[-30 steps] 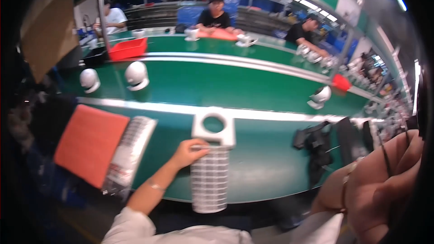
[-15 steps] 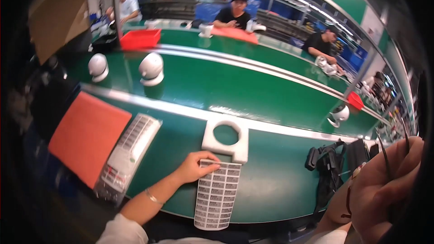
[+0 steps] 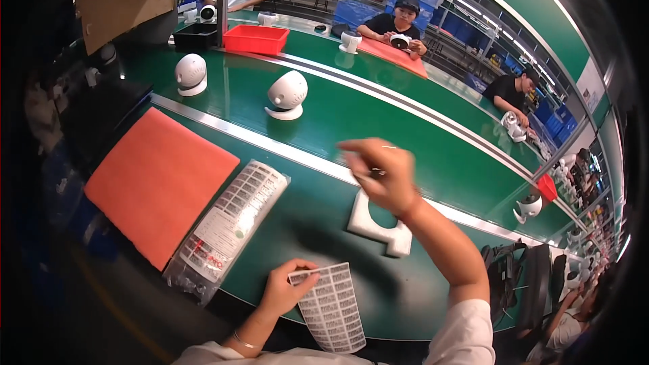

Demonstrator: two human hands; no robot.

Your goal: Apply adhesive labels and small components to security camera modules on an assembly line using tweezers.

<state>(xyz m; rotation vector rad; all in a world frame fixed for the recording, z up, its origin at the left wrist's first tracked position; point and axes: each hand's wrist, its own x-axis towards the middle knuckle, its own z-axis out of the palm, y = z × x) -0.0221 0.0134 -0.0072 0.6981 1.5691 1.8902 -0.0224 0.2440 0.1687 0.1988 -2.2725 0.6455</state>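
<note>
My left hand pinches the upper left corner of a white sheet of printed labels, which hangs tilted over the table's near edge. Out over the far edge of the table, my right hand is raised with its fingers curled. A small metallic bit shows between those fingers; it looks like part of the tweezers whose two thin prongs showed earlier, mostly hidden now. Partly covered by this hand and forearm, a white foam block with a round cutout lies on the green table.
On the left lie an orange mat and a plastic-wrapped stack of label sheets. White round-headed cameras stand on the green line beyond. Black straps or pouches lie at right. A red bin and several co-workers are farther off.
My right hand has swung from the right edge to above the foam block. The label sheet has tilted in my left hand. My view has turned; a co-worker opposite now holds a white device.
</note>
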